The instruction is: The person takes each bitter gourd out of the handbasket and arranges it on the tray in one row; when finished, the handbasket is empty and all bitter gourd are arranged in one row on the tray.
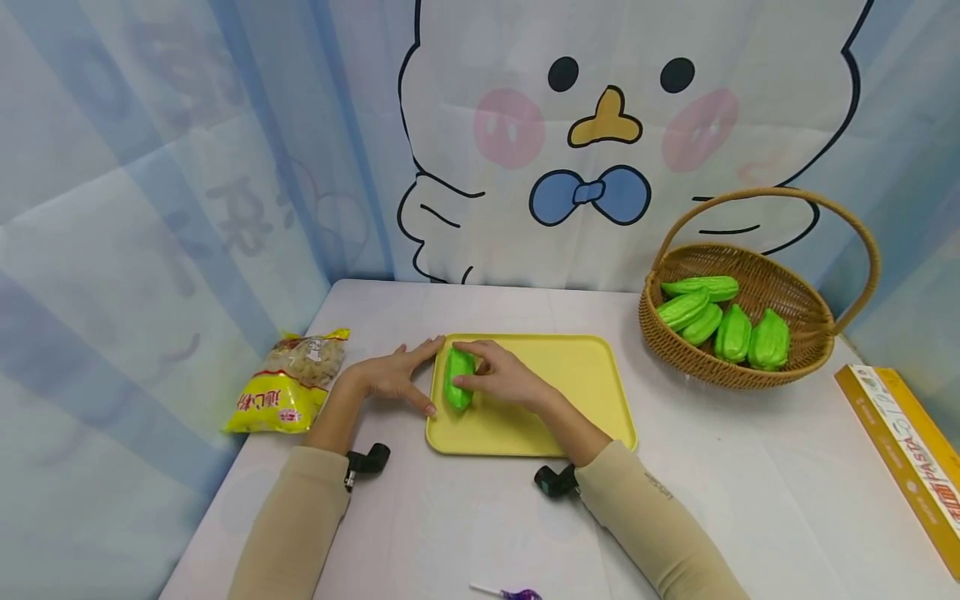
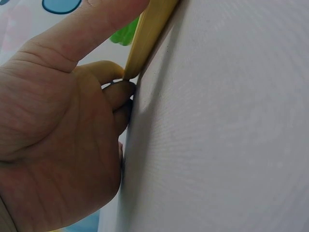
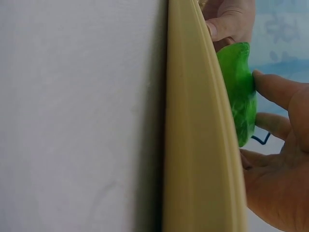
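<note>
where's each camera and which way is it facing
Head: head-worn, forward and down over the yellow tray; left hand, right hand, sleeves show.
Left wrist: on that wrist, toward the tray's edge; left hand shows.
Right wrist: on that wrist, toward the green vegetable; right hand, part of left hand show.
Both wrist views share the tray.

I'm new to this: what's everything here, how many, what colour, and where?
Tabletop: 1, white, centre
Tray: 1, yellow, on tabletop
Tray vegetable: 1, green, tray's left side
Basket: 1, brown, tabletop's far right
Basket vegetables: 5, green, inside basket
Bag: 1, yellow and clear, left edge
Box: 1, orange and white, right edge
Lollipop: 1, purple, near edge
Curtain: count unclear, blue and white, behind tabletop
Sleeves: 2, beige, lower left and right
Wrist cameras: 2, black, at sleeve ends
Left grip: 1, bare, at tray's left edge
Right grip: 1, bare, touching tray vegetable
</note>
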A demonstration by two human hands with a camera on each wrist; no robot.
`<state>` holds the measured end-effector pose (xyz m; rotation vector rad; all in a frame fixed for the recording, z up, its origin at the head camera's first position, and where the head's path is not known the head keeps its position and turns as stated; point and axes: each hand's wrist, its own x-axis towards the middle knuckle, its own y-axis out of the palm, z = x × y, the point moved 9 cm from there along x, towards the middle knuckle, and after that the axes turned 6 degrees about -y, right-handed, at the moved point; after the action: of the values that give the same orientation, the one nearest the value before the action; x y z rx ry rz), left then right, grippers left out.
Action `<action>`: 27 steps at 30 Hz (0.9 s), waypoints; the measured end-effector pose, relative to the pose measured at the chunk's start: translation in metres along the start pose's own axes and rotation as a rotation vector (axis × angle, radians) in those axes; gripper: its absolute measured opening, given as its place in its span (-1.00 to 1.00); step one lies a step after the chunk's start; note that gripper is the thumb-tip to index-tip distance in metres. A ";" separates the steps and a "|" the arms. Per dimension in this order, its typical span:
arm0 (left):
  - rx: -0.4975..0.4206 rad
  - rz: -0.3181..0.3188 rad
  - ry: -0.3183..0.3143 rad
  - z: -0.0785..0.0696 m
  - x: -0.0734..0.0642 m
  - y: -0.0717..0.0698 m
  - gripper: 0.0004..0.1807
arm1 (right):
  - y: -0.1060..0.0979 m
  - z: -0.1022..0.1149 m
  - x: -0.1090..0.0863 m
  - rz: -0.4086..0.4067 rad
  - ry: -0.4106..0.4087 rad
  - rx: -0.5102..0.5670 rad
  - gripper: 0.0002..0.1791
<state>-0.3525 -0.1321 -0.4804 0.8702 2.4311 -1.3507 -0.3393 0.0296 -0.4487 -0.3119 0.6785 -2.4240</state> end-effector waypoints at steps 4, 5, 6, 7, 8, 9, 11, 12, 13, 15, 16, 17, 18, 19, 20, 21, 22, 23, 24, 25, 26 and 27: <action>-0.008 0.002 -0.003 0.000 0.000 0.000 0.51 | 0.002 0.002 0.001 0.003 -0.002 -0.011 -0.26; -0.013 0.003 -0.004 0.001 0.000 0.000 0.51 | 0.002 0.002 0.001 0.003 -0.001 -0.013 -0.26; -0.014 0.003 -0.006 0.001 0.000 0.000 0.51 | 0.002 0.003 0.001 0.003 -0.001 -0.019 -0.25; -0.016 0.003 -0.008 0.001 0.001 0.000 0.51 | 0.002 0.003 0.001 0.002 -0.001 -0.023 -0.25; -0.017 0.003 -0.009 0.001 0.001 0.000 0.51 | 0.002 0.003 0.001 0.002 -0.001 -0.028 -0.25; -0.020 0.004 -0.011 0.001 0.001 0.001 0.51 | 0.002 0.004 0.001 0.002 -0.002 -0.031 -0.25; -0.022 0.004 -0.013 0.002 0.001 0.000 0.52 | 0.002 0.003 0.001 0.002 -0.002 -0.039 -0.25; -0.023 0.004 -0.013 0.002 0.001 0.001 0.52 | 0.002 0.003 0.001 0.003 -0.002 -0.042 -0.25; -0.025 0.004 -0.014 0.002 0.001 0.001 0.52 | 0.002 0.003 0.001 0.004 -0.001 -0.044 -0.25; -0.025 0.005 -0.013 0.002 0.001 0.001 0.52 | 0.002 0.004 0.000 0.008 -0.002 -0.043 -0.24; -0.023 0.003 -0.012 0.002 0.001 0.001 0.52 | 0.002 0.004 0.000 0.010 -0.001 -0.043 -0.24; -0.021 0.003 -0.010 0.002 0.001 0.001 0.52 | 0.002 0.004 0.000 0.012 -0.003 -0.041 -0.24; -0.018 0.002 -0.009 0.002 0.001 0.001 0.52 | 0.002 0.006 0.000 0.013 -0.003 -0.040 -0.24; -0.016 0.000 -0.007 0.002 0.001 0.000 0.52 | 0.002 0.006 0.000 0.014 -0.005 -0.038 -0.24; -0.013 -0.002 -0.005 0.002 0.001 0.000 0.52 | 0.002 0.006 0.000 0.015 -0.008 -0.037 -0.24; -0.010 -0.004 -0.002 0.001 0.001 0.000 0.52 | 0.003 0.006 0.000 0.016 -0.010 -0.037 -0.24; -0.009 -0.005 0.001 0.001 0.001 0.000 0.52 | 0.003 0.007 0.001 0.018 -0.013 -0.040 -0.23; -0.009 -0.006 0.002 0.001 0.001 0.000 0.52 | 0.003 0.007 0.001 0.018 -0.015 -0.043 -0.23; -0.010 -0.006 0.004 0.001 0.001 0.000 0.52 | 0.004 0.007 0.001 0.019 -0.015 -0.045 -0.23; -0.014 -0.005 0.004 0.001 0.001 0.000 0.52 | 0.004 0.007 0.001 0.019 -0.013 -0.048 -0.22; -0.016 -0.004 0.003 0.001 0.001 0.000 0.51 | 0.004 0.007 0.001 0.017 -0.010 -0.052 -0.22; -0.018 -0.003 0.002 0.001 0.001 0.000 0.52 | 0.004 0.007 0.001 0.013 -0.008 -0.057 -0.22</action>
<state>-0.3534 -0.1327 -0.4814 0.8644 2.4430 -1.3276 -0.3357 0.0237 -0.4448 -0.3389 0.7448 -2.3929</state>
